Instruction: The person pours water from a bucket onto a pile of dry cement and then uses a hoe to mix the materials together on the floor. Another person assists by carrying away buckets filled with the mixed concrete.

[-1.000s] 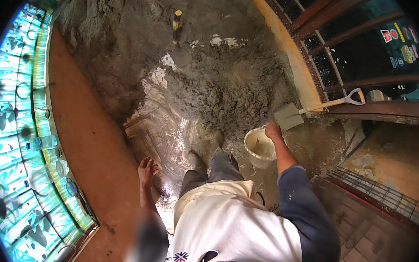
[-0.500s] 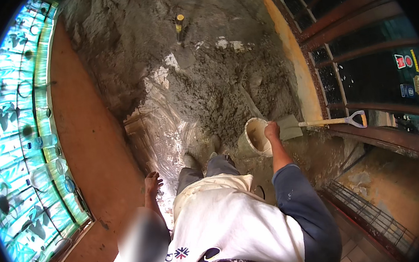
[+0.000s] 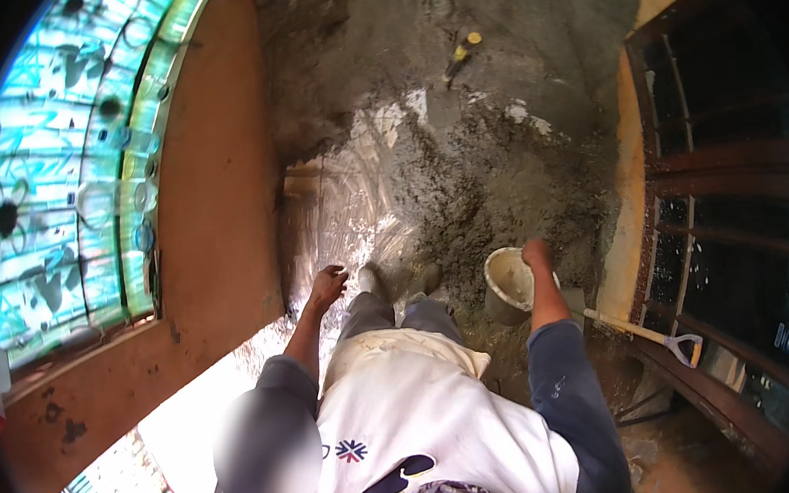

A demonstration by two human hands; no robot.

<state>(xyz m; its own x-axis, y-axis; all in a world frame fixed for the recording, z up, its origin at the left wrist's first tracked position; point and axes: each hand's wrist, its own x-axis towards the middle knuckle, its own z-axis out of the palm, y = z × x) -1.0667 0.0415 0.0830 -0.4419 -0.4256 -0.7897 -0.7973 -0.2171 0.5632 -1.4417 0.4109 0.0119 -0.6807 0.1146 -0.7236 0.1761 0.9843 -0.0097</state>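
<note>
A round, cement-smeared bucket (image 3: 503, 305) hangs tilted at my right side, with its mouth toward me. My right hand (image 3: 536, 254) is closed on its rim; the fingertips go over the edge. Some pale residue coats the inside wall. My left hand (image 3: 329, 287) is held out over the floor near my boots, its fingers apart and nothing in it. Ahead of my feet lies a rough heap of wet grey mortar (image 3: 464, 185), beside a bare, streaked patch of floor (image 3: 336, 205).
A shovel (image 3: 637, 327) with a pale handle lies to the right of the bucket. Farther ahead, a yellow-topped pipe (image 3: 463, 56) sticks up from smoothed mortar. An orange-brown wall (image 3: 212, 168) with patterned window glass (image 3: 57, 199) runs along the left; dark-framed panes (image 3: 728, 127) line the right.
My view has turned, so the surroundings sit differently. My left hand has come forward and inward. The bucket stays in my right hand, its mouth now turned more upward.
</note>
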